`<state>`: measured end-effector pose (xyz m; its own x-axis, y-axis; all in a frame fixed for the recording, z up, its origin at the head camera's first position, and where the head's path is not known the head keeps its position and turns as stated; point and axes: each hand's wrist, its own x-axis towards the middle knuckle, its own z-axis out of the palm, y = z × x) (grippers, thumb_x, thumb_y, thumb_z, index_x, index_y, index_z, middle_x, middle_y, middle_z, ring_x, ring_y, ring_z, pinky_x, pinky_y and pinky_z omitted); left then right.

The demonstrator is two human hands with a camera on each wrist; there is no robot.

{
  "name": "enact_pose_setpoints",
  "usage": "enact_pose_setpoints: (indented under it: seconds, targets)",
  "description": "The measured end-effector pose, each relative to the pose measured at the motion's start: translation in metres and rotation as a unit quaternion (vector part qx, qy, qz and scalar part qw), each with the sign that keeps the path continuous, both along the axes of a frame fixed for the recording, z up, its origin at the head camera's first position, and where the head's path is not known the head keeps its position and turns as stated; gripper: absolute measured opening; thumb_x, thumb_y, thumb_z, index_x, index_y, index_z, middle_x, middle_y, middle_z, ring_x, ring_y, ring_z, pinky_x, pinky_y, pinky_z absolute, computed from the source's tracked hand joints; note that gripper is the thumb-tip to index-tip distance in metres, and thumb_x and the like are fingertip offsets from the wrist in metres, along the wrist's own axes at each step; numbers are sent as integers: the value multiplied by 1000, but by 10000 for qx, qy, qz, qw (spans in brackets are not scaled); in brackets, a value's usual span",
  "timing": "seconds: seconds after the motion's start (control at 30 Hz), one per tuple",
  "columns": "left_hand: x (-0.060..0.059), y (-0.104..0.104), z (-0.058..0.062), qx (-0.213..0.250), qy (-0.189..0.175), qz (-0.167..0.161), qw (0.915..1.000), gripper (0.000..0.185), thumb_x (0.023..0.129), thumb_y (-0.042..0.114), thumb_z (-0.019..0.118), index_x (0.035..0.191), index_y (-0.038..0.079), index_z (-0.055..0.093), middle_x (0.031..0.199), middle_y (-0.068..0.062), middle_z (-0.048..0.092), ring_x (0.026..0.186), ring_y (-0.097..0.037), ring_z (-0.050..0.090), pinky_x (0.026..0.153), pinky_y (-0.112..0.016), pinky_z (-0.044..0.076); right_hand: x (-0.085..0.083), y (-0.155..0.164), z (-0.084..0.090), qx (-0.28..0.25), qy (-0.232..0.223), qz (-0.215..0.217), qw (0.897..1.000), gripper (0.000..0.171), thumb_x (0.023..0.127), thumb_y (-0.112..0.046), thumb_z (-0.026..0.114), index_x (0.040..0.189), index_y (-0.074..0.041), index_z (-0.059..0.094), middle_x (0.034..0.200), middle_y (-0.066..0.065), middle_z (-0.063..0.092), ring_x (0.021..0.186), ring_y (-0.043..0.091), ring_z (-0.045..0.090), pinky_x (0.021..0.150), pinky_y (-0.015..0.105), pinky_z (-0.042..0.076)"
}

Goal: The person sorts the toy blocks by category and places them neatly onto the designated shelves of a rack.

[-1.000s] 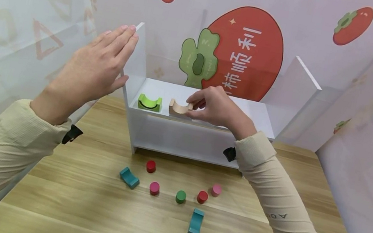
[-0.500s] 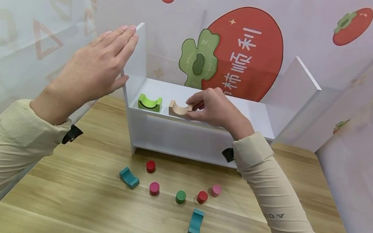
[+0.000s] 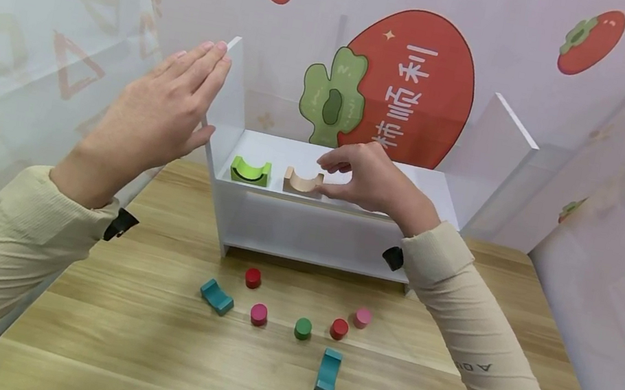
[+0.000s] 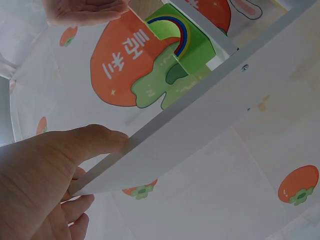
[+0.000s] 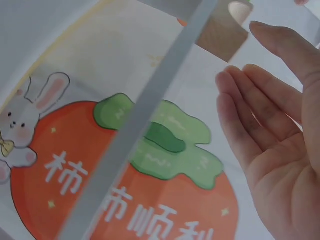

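Note:
My left hand [image 3: 162, 102] lies with straight fingers along the front edge of the white shelf's left side panel [image 3: 232, 94]. In the left wrist view its thumb [image 4: 102, 140] reaches that edge. My right hand [image 3: 374, 179], fingers spread from the thumb, is beside a natural-wood block with a curved hollow [image 3: 303, 183]. A gap shows between its fingertips and this block [image 5: 225, 35] in the right wrist view. To the left on the same shelf board stands a lime-green block [image 3: 250, 172] of similar shape, a rainbow arc [image 4: 184, 35] lining its hollow.
The white shelf [image 3: 306, 232] stands on a wood-grain table [image 3: 150, 334], its right side panel [image 3: 495, 154] upright. In front lie two teal curved blocks [image 3: 217, 297] and several small cylinders, among them a green one [image 3: 303, 328] and a pink one [image 3: 362, 318].
My right hand has let go of the natural-wood block, its fingers lifting and drawing slightly right. The block stays on the board. My left hand has not moved.

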<state>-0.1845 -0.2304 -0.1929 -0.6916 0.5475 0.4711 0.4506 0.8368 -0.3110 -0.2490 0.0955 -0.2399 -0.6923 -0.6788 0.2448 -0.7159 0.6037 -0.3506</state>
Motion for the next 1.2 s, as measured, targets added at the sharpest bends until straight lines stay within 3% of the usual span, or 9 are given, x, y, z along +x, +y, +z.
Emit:
enact_pose_setpoints:
  seconds: [0.1,0.23,0.47,0.73,0.93,1.2]
  targets:
    - [0,0,0,-5,-5,5,10000,94,88,10,80,162,-11,25,169,-28,32,158,-44,34,133,-54,28,10,5,5,65,85,102,9999,37,87,-20,87,122,-8,79,116,7,80,108,24,76,97,41,64]
    - [0,0,0,2,-46,24,10000,94,88,10,80,162,-11,25,170,-28,31,158,-44,33,133,-54,27,25,12,7,221,202,551,9980,36,88,-18,86,122,-8,78,116,7,80,109,25,76,97,44,64]
    - [-1,-1,-1,9,-70,48,10000,94,88,10,79,162,-11,24,170,-28,30,158,-43,32,134,-53,26,51,23,-7,528,267,1340,9892,35,86,-12,87,119,-5,79,116,9,80,106,24,78,95,41,66]
    - [-2,-1,-2,69,38,-13,10000,93,88,8,78,162,-11,25,169,-28,32,157,-43,34,133,-54,28,81,34,-45,1376,-207,1789,9740,37,87,-11,86,123,-5,77,119,8,79,109,20,76,92,32,66]
    - [-2,-2,-1,74,13,-31,10000,92,89,9,77,162,-11,25,170,-29,31,157,-44,34,132,-55,29,96,39,-86,2025,-838,1900,9570,38,91,-13,84,127,-7,74,126,5,77,113,15,74,93,25,64]
    - [-3,-1,0,90,-79,-23,9999,91,89,9,76,161,-12,24,170,-29,30,158,-45,33,133,-55,27,105,49,-140,2435,-632,2378,9382,34,86,-7,85,118,-8,74,110,2,77,98,9,72,81,14,58]
